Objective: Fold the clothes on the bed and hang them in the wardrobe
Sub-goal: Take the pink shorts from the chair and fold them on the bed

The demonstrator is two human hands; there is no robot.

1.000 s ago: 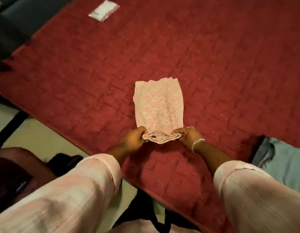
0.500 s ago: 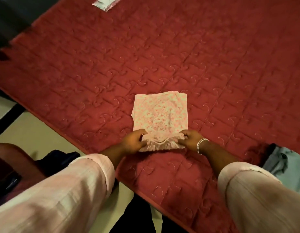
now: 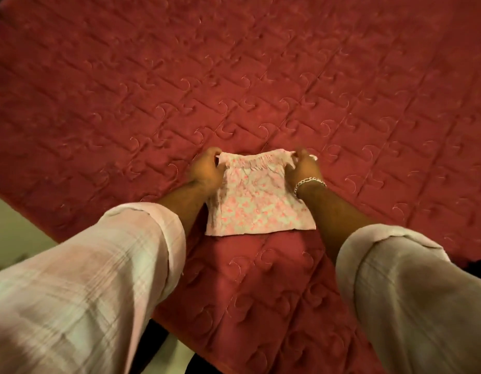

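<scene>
Head view: left hand (image 3: pixel 205 171) and right hand (image 3: pixel 304 166) each pinch a far corner of the small pink floral cotton garment (image 3: pixel 256 201); it looks soft, light and limp, best held by its corners.

Small pink-and-white floral cotton garment (image 3: pixel 256 201), folded to a rough square, lies flat on my red quilted bedspread (image 3: pixel 261 76) near its front edge. Gathered, possibly elasticated, edge faces away from me; I pinch both its far corners. Print detail blurred.

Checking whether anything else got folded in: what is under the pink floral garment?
The pink floral garment lies on the red quilted bedspread; both hands pinch its far corners. Whatever sits beneath its folds is covered.
</scene>
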